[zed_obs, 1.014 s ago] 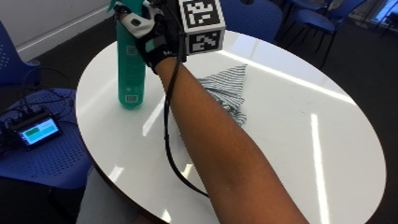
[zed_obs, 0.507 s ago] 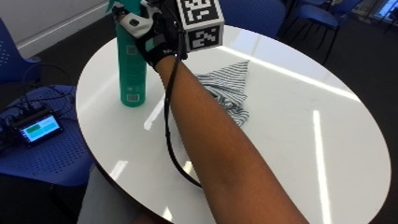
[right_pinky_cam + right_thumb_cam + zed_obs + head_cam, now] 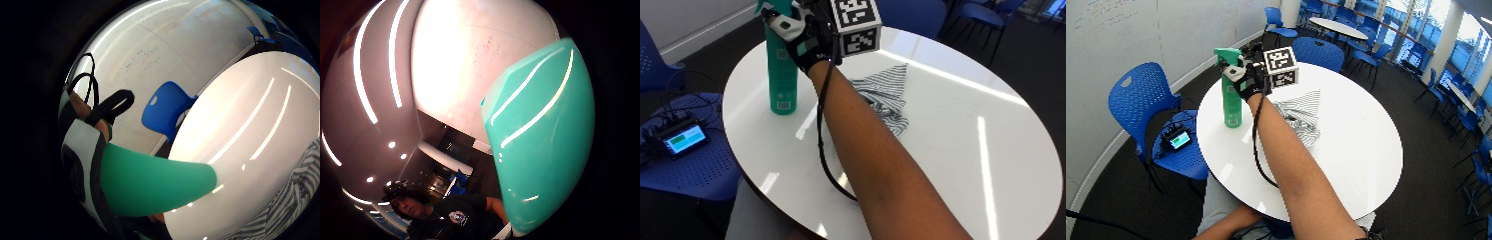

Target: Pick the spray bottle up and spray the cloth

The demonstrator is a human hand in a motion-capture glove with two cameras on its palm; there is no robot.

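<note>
At bottle (image 3: 782, 75) top, gloved hand (image 3: 808, 37); arm outstretched

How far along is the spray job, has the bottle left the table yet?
Done: the gloved right hand has reached the green spray bottle and sits at its upper part. In hand: the grasp itself; whether the fingers have closed cannot be seen. The bottle's base still appears to rest on the white table. Left: lifting it, aiming at the striped cloth lying beside it, and spraying.

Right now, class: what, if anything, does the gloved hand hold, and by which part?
The right hand grips the green spray bottle at its neck, just below the spray head; the bottle's base stands on the white table.
</note>
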